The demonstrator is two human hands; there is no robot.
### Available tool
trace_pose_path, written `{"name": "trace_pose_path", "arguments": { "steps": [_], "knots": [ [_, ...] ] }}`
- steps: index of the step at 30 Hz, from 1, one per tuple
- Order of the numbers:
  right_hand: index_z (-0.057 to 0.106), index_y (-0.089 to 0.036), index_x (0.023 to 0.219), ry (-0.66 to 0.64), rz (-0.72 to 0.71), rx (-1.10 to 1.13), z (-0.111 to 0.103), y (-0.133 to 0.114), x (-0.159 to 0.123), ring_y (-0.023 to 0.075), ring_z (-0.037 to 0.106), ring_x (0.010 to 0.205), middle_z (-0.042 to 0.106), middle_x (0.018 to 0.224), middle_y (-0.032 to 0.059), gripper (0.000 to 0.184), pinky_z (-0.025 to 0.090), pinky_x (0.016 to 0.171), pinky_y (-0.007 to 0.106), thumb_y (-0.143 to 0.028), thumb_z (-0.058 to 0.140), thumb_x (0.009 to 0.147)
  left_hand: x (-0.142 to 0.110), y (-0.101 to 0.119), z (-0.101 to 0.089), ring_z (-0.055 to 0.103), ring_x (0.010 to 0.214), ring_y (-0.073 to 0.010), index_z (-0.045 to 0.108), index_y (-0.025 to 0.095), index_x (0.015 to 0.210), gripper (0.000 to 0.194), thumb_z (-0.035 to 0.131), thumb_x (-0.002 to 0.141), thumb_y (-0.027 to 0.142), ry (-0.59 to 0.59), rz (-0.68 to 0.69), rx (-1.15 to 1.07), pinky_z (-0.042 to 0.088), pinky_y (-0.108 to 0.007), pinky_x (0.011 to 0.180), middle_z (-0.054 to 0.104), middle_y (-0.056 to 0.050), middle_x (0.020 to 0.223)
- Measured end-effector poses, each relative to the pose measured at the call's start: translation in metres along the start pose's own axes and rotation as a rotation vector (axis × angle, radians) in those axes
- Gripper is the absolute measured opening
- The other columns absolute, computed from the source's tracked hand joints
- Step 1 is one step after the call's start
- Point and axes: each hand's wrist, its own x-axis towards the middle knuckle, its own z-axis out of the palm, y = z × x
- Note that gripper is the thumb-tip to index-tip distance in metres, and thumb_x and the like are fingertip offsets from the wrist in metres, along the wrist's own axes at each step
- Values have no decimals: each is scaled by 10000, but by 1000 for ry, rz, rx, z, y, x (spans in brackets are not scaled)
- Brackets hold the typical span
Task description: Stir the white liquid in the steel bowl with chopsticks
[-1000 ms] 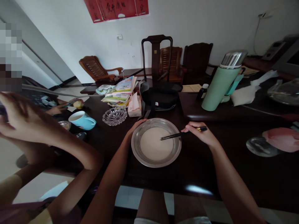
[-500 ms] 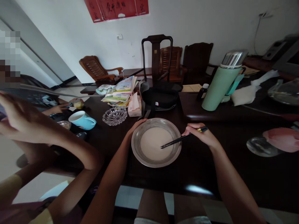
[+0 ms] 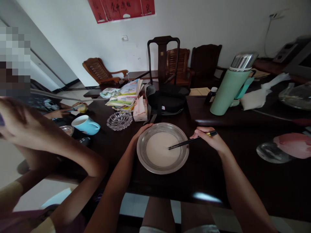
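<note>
A round metal bowl (image 3: pixel 142 158) stands on the dark table before me, with a milky off-white liquid (image 3: pixel 160 150) in it. My left hand (image 3: pixel 142 131) holds the bowl by its far left rim; some of its fingers are hidden behind the wall. On the other side, my right hand (image 3: pixel 206 136) is closed round a pair of black chopsticks (image 3: pixel 187 141) with gold bands near the top. Held slanted over the right rim, the chopsticks have their tips in the liquid, right of its middle.
Beyond the bowl are a cut-glass dish (image 3: pixel 119 121), a tissue pack (image 3: pixel 140 109), books (image 3: pixel 127 95) and a black bag (image 3: pixel 167 102). A blue mug (image 3: pixel 86 125) stands left, near another person's raised arms (image 3: pixel 55 142). A green thermos (image 3: pixel 228 90) is at the right.
The chopsticks' tips have shifted about in the liquid, first toward me, then slightly away and right. The bowl and my left hand have stayed in place.
</note>
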Motion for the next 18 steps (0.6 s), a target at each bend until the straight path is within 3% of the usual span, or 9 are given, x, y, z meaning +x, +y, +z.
{"name": "trace_pose_path", "arguments": {
  "steps": [6, 9, 13, 18],
  "knots": [
    [668, -184, 746, -172, -69, -9, 21, -5, 2, 202, 670, 780, 714, 794, 50, 276, 491, 703, 304, -374, 510, 869, 1, -1, -2, 603, 652, -167, 704, 158, 764, 150, 621, 724, 275, -20, 4, -2, 465, -259, 680, 686, -21, 712],
    [678, -177, 778, -158, -98, -55, 20, -3, 4, 195, 661, 784, 715, 829, 53, 265, 486, 707, 297, -369, 518, 866, 2, -2, -3, 608, 649, -162, 701, 143, 780, 157, 631, 713, 266, -41, 5, -24, 465, -249, 672, 688, -30, 723],
    [662, -174, 707, -79, -38, -18, 3, -1, 1, 207, 675, 781, 717, 772, 50, 309, 484, 720, 298, -384, 506, 873, 0, 0, 0, 610, 636, -163, 699, 132, 769, 150, 612, 732, 249, -29, -6, -33, 461, -245, 662, 681, -34, 699],
    [664, -181, 720, -155, -50, 14, 12, -4, 1, 201, 676, 782, 713, 761, 44, 286, 487, 710, 292, -365, 508, 874, -2, 1, 1, 605, 644, -155, 700, 129, 773, 187, 544, 786, 230, 12, -6, -17, 457, -241, 670, 682, -39, 715]
  ]
}}
